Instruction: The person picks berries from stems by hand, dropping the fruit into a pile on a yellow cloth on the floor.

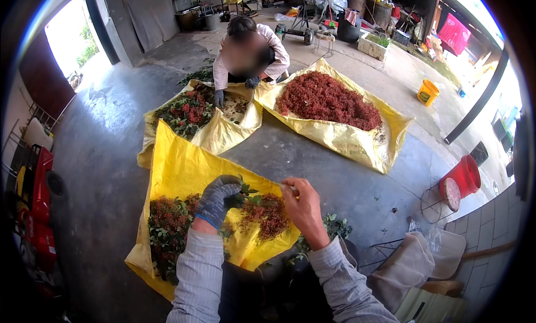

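Observation:
My left hand (216,201), in a grey glove with a blue cuff, is closed around a green leafy sprig (244,193). Bare and to the right of it, my right hand (304,207) has thumb and fingertips pinched together; what sits between them is too small to make out. Both hands are above a yellow woven sheet (177,164). On its left side lies a heap of leafy berry branches (166,233). A smaller pile of loose reddish berry clusters (272,216) lies beneath and between my hands. Green leaves (337,227) lie beside my right wrist.
Across from me a crouching person (254,52) in gloves works over another sheet (237,130) with leafy berry branches. A large red berry heap (329,102) fills a sheet at right. A red bucket (465,175), a wire stand (432,206) and a yellow bucket (427,92) stand farther right.

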Available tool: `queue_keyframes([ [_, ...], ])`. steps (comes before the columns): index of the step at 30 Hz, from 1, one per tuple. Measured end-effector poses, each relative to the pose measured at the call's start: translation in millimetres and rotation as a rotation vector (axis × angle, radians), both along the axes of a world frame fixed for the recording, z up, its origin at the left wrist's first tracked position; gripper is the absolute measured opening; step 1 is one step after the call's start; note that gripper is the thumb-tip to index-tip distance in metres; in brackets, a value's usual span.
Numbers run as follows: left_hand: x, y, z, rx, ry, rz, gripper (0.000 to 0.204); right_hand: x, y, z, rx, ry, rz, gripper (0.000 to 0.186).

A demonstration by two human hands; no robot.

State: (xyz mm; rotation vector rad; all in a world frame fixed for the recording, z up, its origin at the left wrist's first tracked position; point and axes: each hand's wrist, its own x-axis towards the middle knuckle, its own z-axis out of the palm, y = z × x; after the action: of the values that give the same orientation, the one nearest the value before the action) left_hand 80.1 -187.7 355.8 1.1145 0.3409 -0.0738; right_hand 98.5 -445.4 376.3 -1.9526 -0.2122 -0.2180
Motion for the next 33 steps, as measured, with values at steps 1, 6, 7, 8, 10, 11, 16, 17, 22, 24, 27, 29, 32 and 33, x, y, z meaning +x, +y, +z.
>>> queue_keyframes([
  [1, 0, -5, 4, 0.077, 0.009, 0.005, 0.020, -1, -1, 4, 0.081, 0.069, 0.031, 0.022],
  [6, -5, -28, 15, 0.371, -0.052, 0.015, 0.016, -18, 10, 18, 0.239, 0.193, 0.244, 0.019],
  [7, -4, -32, 15, 0.430, -0.091, -0.007, 0.016, -18, 12, 17, 0.199, 0.130, 0.236, 0.019],
  [8, -3, -35, 16, 0.472, -0.091, 0.001, 0.016, -17, 13, 16, 0.158, 0.067, 0.228, 0.019],
  [10, -6, -40, 22, 0.497, -0.150, -0.007, 0.016, -13, 14, 10, 0.091, 0.008, 0.251, 0.020],
  [11, -7, -41, 23, 0.511, -0.179, -0.009, 0.016, -13, 15, 9, 0.087, 0.035, 0.284, 0.021],
  [16, -4, -44, 14, 0.569, -0.270, 0.038, 0.017, -15, 18, 11, 0.052, 0.073, 0.357, 0.027],
  [17, -4, -45, 14, 0.576, -0.264, 0.033, 0.017, -15, 18, 12, 0.074, 0.097, 0.366, 0.028],
  [22, -5, -47, 8, 0.555, -0.267, 0.056, 0.016, -16, 22, 23, 0.054, 0.143, 0.370, 0.029],
  [24, -3, -51, 8, 0.511, -0.265, 0.038, 0.015, -13, 21, 3, 0.216, 0.258, 0.360, 0.028],
  [27, -4, -53, 16, 0.406, -0.230, 0.019, 0.013, -8, 16, -3, 0.313, 0.394, 0.392, 0.026],
  [29, -8, -55, 24, 0.329, -0.202, 0.020, 0.011, -7, 15, 6, 0.340, 0.455, 0.417, 0.024],
  [32, -7, -54, 19, 0.401, -0.230, 0.052, 0.011, -11, 15, 17, 0.385, 0.504, 0.440, 0.023],
  [33, -7, -54, 19, 0.390, -0.218, 0.045, 0.012, -12, 16, 16, 0.398, 0.510, 0.452, 0.022],
])
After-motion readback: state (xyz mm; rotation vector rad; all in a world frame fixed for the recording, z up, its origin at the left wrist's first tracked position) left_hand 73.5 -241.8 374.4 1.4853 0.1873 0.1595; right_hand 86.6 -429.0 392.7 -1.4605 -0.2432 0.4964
